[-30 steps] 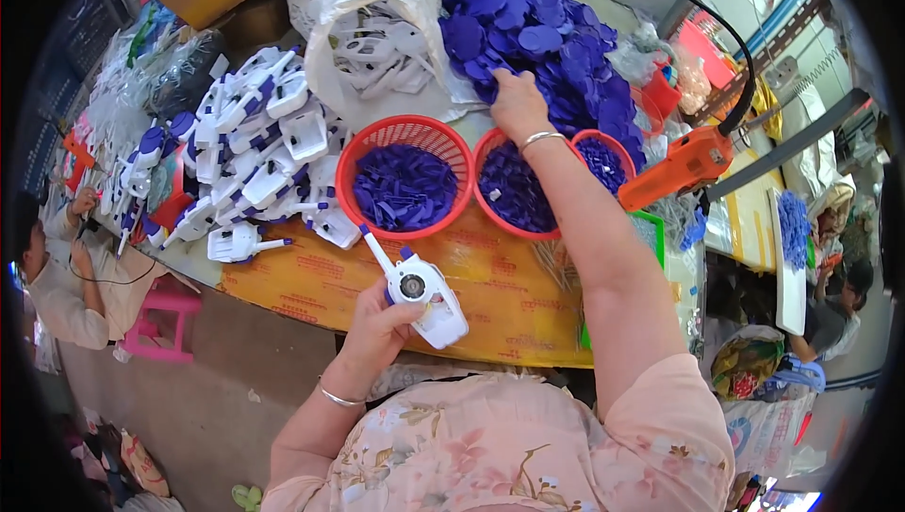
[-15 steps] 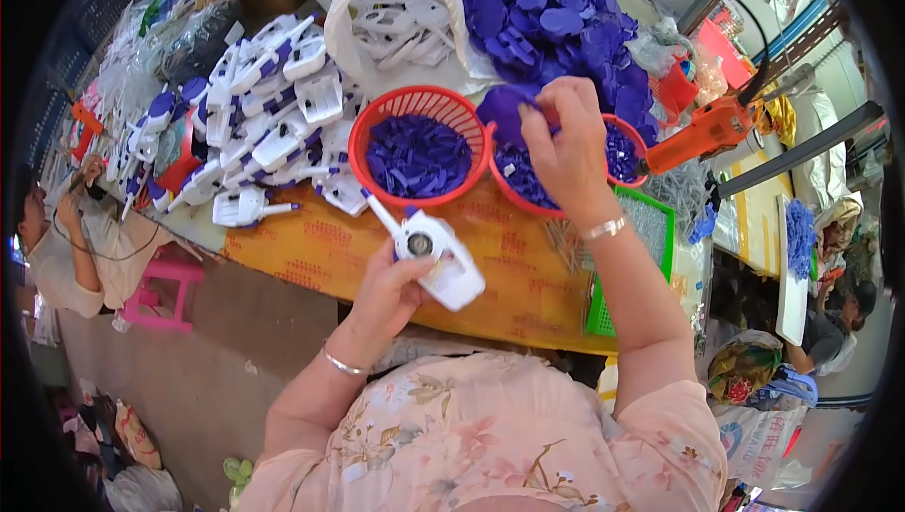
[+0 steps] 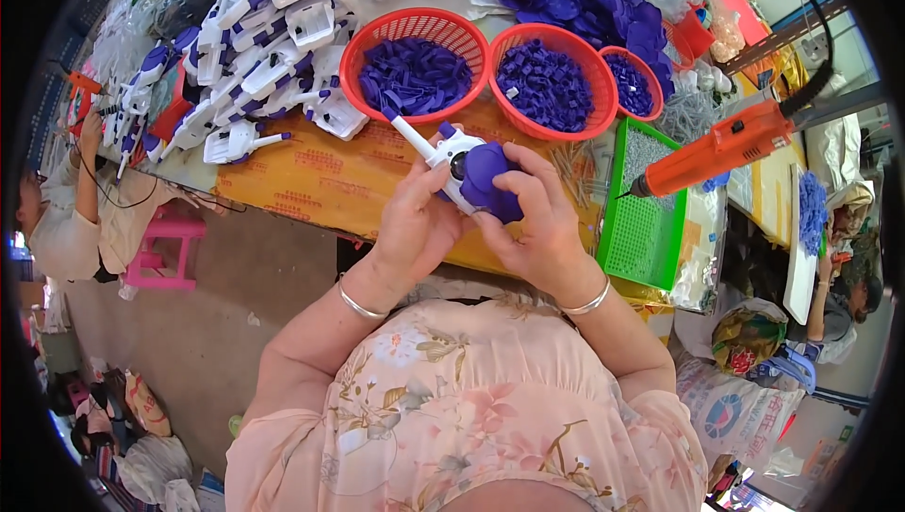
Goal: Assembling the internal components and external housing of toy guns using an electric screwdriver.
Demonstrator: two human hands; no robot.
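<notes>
While both forearms rise from the lower edge and meet over the near rim of the surface (image 3: 311, 187), the left hand (image 3: 415, 224) curls its grip shut around the body of a white plastic toy (image 3: 451, 156), whose thin stem points up and away to the left. The right hand (image 3: 537, 220) is closed on a purple cap (image 3: 488, 173) — fingers arched over it, pressing it against the toy's round face. Each wrist wears a silver bangle.

Just beyond the hands stand three red baskets: a large one (image 3: 415, 31) of purple pieces, a second (image 3: 556, 45) beside it, a small third (image 3: 633, 64) further right. To the right of the right hand lies a green tray (image 3: 650, 248), with an orange power tool (image 3: 721, 149) hanging above it. Beyond and left of the left hand sprawls a heap of white-and-purple toys (image 3: 250, 69) — nothing lies between the hands and the baskets.
</notes>
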